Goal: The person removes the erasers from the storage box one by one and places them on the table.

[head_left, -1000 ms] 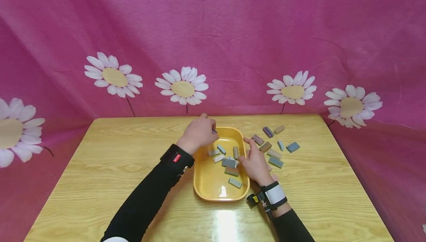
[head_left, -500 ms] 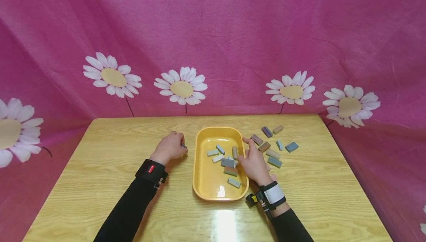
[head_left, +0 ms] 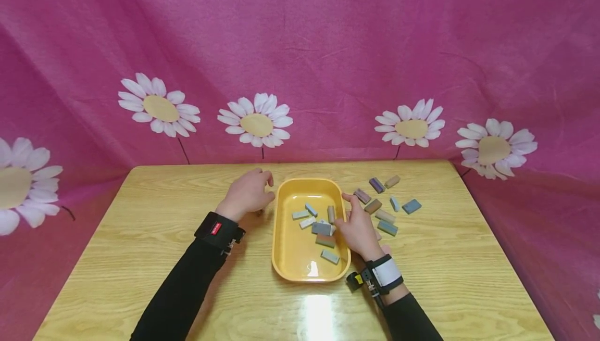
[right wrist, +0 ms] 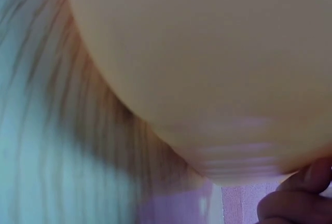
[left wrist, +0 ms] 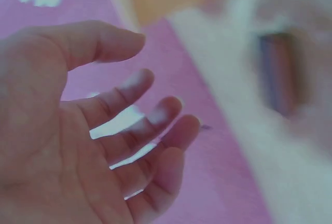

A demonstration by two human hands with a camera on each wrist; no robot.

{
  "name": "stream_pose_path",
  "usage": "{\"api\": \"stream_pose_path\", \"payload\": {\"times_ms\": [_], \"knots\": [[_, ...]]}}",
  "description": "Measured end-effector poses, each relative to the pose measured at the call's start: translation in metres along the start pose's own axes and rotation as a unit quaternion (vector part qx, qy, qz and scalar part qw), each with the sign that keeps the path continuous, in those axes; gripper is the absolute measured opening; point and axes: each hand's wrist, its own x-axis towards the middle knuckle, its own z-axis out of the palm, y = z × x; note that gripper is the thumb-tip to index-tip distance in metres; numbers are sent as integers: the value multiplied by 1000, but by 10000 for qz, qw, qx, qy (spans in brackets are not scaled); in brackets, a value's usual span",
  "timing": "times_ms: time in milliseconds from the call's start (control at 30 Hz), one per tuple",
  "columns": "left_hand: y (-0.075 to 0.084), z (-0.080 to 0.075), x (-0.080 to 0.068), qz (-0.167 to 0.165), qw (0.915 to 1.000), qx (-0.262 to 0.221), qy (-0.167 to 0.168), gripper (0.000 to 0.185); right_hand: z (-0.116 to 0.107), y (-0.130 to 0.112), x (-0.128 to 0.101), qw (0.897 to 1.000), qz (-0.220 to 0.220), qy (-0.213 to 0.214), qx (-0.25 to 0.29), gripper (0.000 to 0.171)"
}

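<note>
Right, from the head view I see my left hand (head_left: 247,193) just left of the yellow rounded plastic tray (head_left: 292,257), hovering over the light wooden table (head_left: 140,237). Its fingers are loosely spread and hold nothing; the left wrist view shows the palm (left wrist: 57,146) bare, fingers relaxed and apart (the background there is too blurred to read). My right hand (head_left: 358,229) lies against the tray's right rim, with the index finger stretched toward the far side and the thumb at the rim. I cannot tell whether it pinches anything, since the right wrist view shows only the tray's yellow wall (right wrist: 207,68) close up and a fingertip (right wrist: 298,198) at the lower right.

Inside the tray lies a small cluster of rectangular blocks in grey, blue and tan (head_left: 319,224), gathered toward its right half, with one grey block (head_left: 330,256) apart at the near end. On the table right of the tray a scatter of similar blocks (head_left: 386,208) lies loose, among them a purple one (head_left: 376,185) at the far edge and a blue one (head_left: 412,206) farthest right. Behind the table hangs a pink cloth with white daisies (head_left: 255,121).
</note>
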Motion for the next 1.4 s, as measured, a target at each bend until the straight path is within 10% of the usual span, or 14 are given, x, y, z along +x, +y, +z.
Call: {"api": "stream_pose_path", "payload": {"times_ms": [267,533,767,1000,1400], "knots": [[69,0,25,821,9963,58,-261,21,-2,1,-1,10000,59,-25,-19,65],[96,31,43,924,9882,261,-1196,7,-1,1,1,9999,95,10,59,65],[97,51,46,472,9820,858,-1618,13,1,1,2,9997,161,-126,110,66],[97,51,46,541,9821,463,-1745,15,-3,0,0,9997,223,1,90,65],[56,3,10,553,9967,294,-517,19,1,-2,-1,9997,182,41,143,65]]}}
